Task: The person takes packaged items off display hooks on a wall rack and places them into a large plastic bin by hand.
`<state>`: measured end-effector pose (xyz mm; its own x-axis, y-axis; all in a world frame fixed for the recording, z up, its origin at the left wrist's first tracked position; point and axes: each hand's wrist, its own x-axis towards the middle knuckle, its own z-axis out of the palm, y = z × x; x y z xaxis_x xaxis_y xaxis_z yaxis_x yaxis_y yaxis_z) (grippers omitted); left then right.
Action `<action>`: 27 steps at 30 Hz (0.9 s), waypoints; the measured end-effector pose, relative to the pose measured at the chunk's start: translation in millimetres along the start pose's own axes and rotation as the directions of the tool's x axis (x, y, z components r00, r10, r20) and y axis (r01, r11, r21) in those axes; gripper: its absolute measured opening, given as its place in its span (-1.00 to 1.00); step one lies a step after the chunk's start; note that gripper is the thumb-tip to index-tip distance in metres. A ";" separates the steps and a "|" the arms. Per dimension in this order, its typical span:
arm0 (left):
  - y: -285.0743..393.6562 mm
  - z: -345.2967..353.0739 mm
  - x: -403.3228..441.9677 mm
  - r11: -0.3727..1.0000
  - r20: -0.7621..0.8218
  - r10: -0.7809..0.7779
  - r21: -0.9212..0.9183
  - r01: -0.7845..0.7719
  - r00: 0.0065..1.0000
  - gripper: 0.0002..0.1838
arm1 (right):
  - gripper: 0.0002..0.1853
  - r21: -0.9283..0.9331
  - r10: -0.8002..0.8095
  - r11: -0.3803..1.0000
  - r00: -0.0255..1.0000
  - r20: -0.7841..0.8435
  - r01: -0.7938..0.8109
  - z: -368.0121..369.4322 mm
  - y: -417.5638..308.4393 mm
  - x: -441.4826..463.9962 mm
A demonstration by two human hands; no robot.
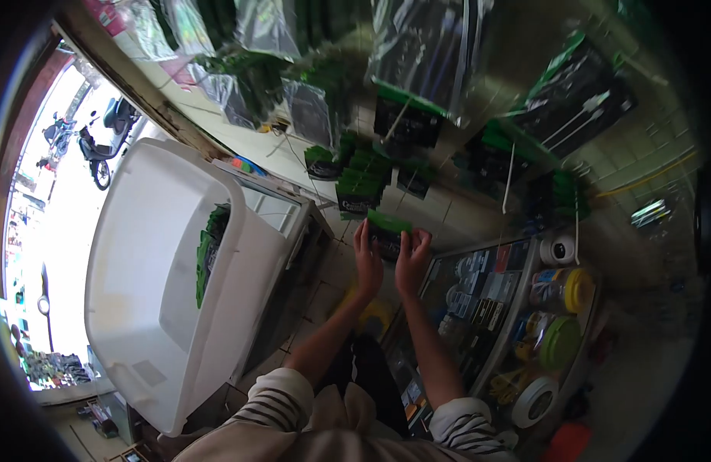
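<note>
A small green and black packet [388, 235] with pale lettering is held up between my two hands. My left hand [368, 266] grips its left edge, and my right hand [412, 263] pinches its right edge. Just beyond it, similar green and black packets [359, 189] hang in rows on the wall. To my left stands a large white plastic tub [132, 262], tilted toward me. More green packets [211, 254] lie in a stack inside it, along its right wall.
A glass display case [486, 296] with small boxes is on the right. Beside it are a jar with a yellow lid [579, 290], one with a green lid [561, 343] and a white-lidded container [535, 402]. Clear bags [317, 100] hang above. Outside is a motorbike [109, 138].
</note>
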<state>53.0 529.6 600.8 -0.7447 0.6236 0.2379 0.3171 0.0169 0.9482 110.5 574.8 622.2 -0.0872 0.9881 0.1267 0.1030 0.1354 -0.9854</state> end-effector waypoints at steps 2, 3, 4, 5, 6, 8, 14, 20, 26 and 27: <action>19.9 -14.7 0.9 1.000 -0.011 -0.005 0.010 0.005 1.000 -0.53 | -0.76 -0.020 0.033 0.999 0.999 0.010 -0.033 -1.8 -28.1 -8.0; 32.3 -22.3 2.5 0.999 -0.026 0.029 0.025 -0.028 0.999 -0.53 | -0.76 -0.013 0.019 1.000 1.000 0.024 -0.019 -2.0 -43.2 -9.9; 43.9 -30.9 2.5 0.997 -0.038 0.059 0.044 -0.057 0.998 -0.54 | -0.77 0.037 0.028 0.999 0.999 0.042 -0.029 -2.6 -58.1 -13.6; 55.1 -39.3 3.4 0.997 -0.058 0.067 0.047 -0.064 0.996 -0.54 | -0.78 0.089 0.034 0.995 0.997 0.062 -0.040 -3.3 -72.7 -16.2; 68.0 -48.1 6.0 0.995 -0.074 0.082 0.058 -0.078 0.994 -0.53 | -0.78 0.098 0.019 0.995 0.997 0.077 -0.027 -4.3 -87.1 -17.5; 91.1 -70.2 8.6 0.992 -0.111 0.105 0.074 -0.098 0.988 -0.52 | -0.78 0.225 0.046 0.971 0.990 0.134 -0.075 -5.3 -111.5 -22.3; 124.2 -132.6 25.9 0.980 -0.197 0.185 -0.030 -0.195 0.963 -0.44 | -0.79 0.361 -0.062 0.930 0.947 0.317 -0.060 22.4 -181.9 -26.9; 143.0 -203.6 40.2 0.981 -0.402 0.125 -0.086 -0.174 0.907 -0.41 | -0.75 0.482 -0.166 0.867 0.840 0.517 -0.125 93.3 -229.1 -48.3; 126.0 -295.6 49.7 0.979 -0.613 0.059 -0.118 -0.165 0.788 -0.43 | -0.76 0.511 -0.302 0.846 0.651 0.696 -0.154 190.0 -257.5 -96.0; 123.4 -312.5 50.8 0.974 -0.632 0.030 -0.157 -0.166 0.774 -0.42 | -0.77 0.515 -0.330 0.841 0.593 0.734 -0.169 208.2 -259.3 -104.2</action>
<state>-129.2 319.2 795.7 -0.9383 -0.0103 0.3458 0.3402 -0.2093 0.9168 -113.4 421.6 840.9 -0.8132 0.4879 0.3171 -0.4086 -0.0909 -0.9082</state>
